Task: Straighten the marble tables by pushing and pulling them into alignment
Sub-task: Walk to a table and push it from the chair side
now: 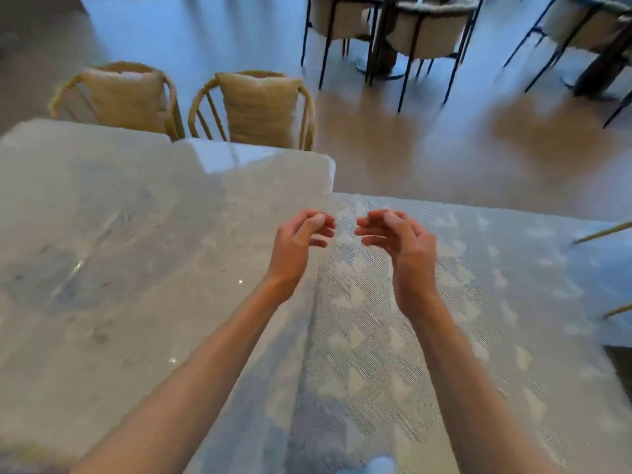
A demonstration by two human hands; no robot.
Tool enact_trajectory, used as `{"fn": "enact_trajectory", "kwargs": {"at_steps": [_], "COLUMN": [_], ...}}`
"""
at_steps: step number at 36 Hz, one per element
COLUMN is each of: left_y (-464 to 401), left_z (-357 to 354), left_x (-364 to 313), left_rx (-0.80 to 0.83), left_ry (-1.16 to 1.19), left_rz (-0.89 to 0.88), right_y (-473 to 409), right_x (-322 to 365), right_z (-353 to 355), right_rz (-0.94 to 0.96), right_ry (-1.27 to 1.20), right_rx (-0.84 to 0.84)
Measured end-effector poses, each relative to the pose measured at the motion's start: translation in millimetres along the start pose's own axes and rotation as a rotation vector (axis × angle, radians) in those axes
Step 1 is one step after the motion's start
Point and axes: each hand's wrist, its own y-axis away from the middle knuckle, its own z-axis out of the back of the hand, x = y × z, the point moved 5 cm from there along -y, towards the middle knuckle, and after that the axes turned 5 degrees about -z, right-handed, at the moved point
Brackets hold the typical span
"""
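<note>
Two pale grey marble tables fill the lower part of the view. The left marble table is glossy, with a rounded far right corner, and its far edge reaches further away than the far edge of the right one. The right marble table shows a blurred hatched pattern, so its surface is difficult to read. The long sides of the two tables meet along a seam that runs from the bottom of the picture up between the hands, and their far edges do not make one line.

Behind the left table stand two wooden chairs with beige cushions, close to its far edge. Further back on the shiny brown floor are pale upholstered chairs with thin black legs.

Both bare forearms reach forward over the tables. The left hand and the right hand are on either side of the seam, with fingers loosely curled toward each other, holding nothing. If they touch the marble, I cannot tell.
</note>
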Motion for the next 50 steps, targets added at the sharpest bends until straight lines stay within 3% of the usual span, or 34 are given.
{"fn": "enact_trajectory", "kwargs": {"at_steps": [7, 19, 30, 38, 46, 50], "left_y": [-34, -138, -369, -522, -653, -705], "left_z": [-117, -140, -236, -251, -238, -247], "left_x": [-42, -32, -47, -110, -120, -133], "left_rx": [-0.007, -0.174, -0.246, -0.276, -0.484, -0.638], "left_ry": [0.006, 0.018, 0.181, 0.064, -0.061, -0.065], "left_rz": [-0.105, -0.185, -0.211, -0.345, -0.432, -0.473], "right_y": [-66, -200, -433, -593, -768, -848], "right_x": [76, 105, 149, 202, 218, 226], "right_z": [73, 105, 92, 67, 57, 37], "right_rz": [0.037, 0.048, 0.074, 0.097, 0.115, 0.031], "right_ry": [0.105, 0.071, 0.066, 0.067, 0.018, 0.014], "right_rx": [0.050, 0.133, 0.237, 0.311, 0.499, 0.607]}}
